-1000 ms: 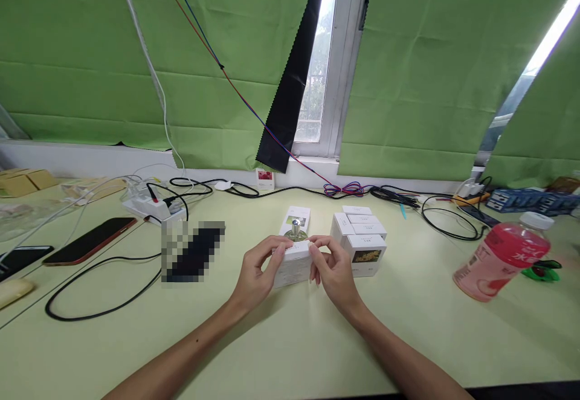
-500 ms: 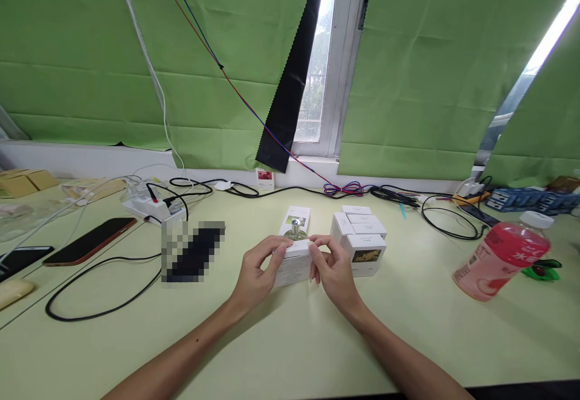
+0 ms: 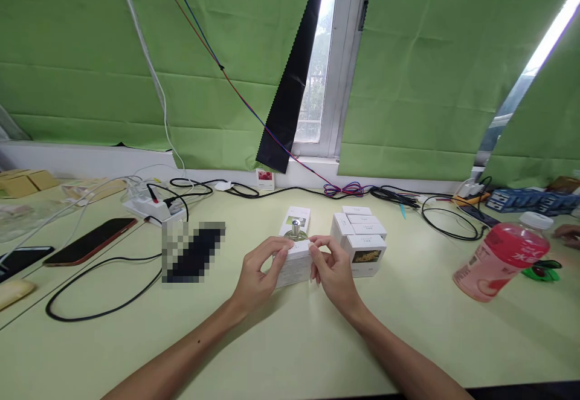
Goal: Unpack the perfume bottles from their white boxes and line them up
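Observation:
A small white carton (image 3: 293,270) is held between my two hands just above or on the table; I cannot tell which. My left hand (image 3: 259,268) grips its left side, with thumb and forefinger at the top edge. On the right, my right hand (image 3: 333,267) pinches the top right corner, its other fingers curled beside the carton. Behind the carton stands a perfume bottle (image 3: 296,228) with a silver neck, its lower part hidden. A white box with a green picture (image 3: 297,215) lies behind the bottle. Several white boxes (image 3: 367,255) stand grouped by my right hand.
A pink drink bottle (image 3: 501,261) stands at the right, with a green object (image 3: 541,272) behind it. Another person's hand (image 3: 568,235) shows at the right edge. Phones (image 3: 90,241), a power strip (image 3: 151,205) and a looping black cable (image 3: 48,303) occupy the left.
Another person's hand has come into view at the right edge. My hands and the carton have hardly moved.

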A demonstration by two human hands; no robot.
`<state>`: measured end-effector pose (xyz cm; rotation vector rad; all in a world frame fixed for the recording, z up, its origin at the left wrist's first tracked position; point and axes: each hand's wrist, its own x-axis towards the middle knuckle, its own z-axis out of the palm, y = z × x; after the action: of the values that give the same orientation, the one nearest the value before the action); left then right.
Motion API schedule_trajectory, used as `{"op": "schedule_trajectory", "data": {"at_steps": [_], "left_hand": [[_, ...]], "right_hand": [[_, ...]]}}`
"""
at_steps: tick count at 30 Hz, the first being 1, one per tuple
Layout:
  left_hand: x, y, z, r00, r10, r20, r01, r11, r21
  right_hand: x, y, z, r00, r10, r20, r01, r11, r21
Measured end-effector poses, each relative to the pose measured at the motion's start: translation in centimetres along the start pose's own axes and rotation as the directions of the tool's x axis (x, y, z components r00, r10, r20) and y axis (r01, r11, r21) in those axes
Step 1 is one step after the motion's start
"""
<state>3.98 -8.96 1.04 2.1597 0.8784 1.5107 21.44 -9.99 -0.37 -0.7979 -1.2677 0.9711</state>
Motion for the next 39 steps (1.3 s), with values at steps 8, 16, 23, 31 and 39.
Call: {"op": "schedule_trajectory", "data": {"at_steps": [8, 16, 23, 31, 39], "left_hand": [[0.01, 0.14, 0.02, 0.999, -0.039, 0.003, 0.039, 0.999, -0.016], [-0.2, 0.22, 0.04, 0.981, -0.19, 0.037, 0.191, 0.981, -0.027], [-0.17, 0.32, 0.11, 0.964, -0.259, 0.057, 0.262, 0.963, -0.068], [-0.2, 0.4, 0.14, 0.954, -0.291, 0.068, 0.296, 0.953, -0.073], [-0.24, 0.31, 0.1, 0.954, -0.288, 0.078, 0.293, 0.954, -0.059]], "right_hand": [[-0.21, -0.24, 0.08, 1.0, -0.003, -0.002, 0.003, 1.0, -0.002], [-0.16, -0.72, 0.16, 1.0, 0.02, 0.004, -0.02, 1.0, 0.0], [-0.26, -0.52, 0.16, 1.0, 0.031, -0.007, -0.031, 1.0, 0.008], [-0.33, -0.65, 0.07, 1.0, 0.03, 0.009, -0.03, 0.999, -0.028], [-0.37, -0.59, 0.09, 0.999, 0.051, 0.017, -0.05, 0.996, -0.069]]}}
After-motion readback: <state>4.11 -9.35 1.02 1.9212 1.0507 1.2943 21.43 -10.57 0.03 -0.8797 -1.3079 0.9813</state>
